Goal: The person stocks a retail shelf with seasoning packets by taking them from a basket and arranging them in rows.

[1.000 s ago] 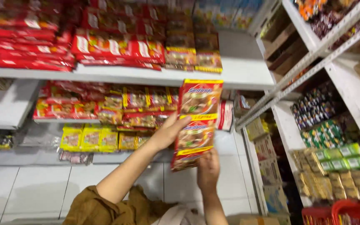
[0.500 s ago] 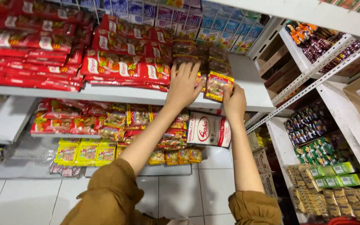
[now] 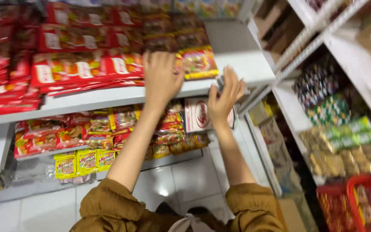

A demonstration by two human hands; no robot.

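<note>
Both my hands are raised to a white shelf [image 3: 237, 64] of snack packets. My left hand [image 3: 162, 77] is at the shelf's front edge with its fingers up, against a stack of red and yellow packets [image 3: 198, 62] lying on the shelf; it holds nothing. My right hand [image 3: 226, 92] is just below the shelf edge to the right, fingers spread and empty. Behind it, a white packet with a red oval [image 3: 198, 114] stands on the lower shelf. The view is blurred.
Stacks of red packets [image 3: 74, 66] fill the shelf to the left. Lower shelves hold orange and yellow packets [image 3: 84, 161]. A side rack on the right carries green and brown goods [image 3: 344, 133]. A red basket [image 3: 357, 202] is at the lower right, over a white tile floor [image 3: 181, 189].
A second ago my hands held a bunch of red and yellow packets low down. They lifted it onto the upper shelf, let go, and my right hand has dropped back below the edge.
</note>
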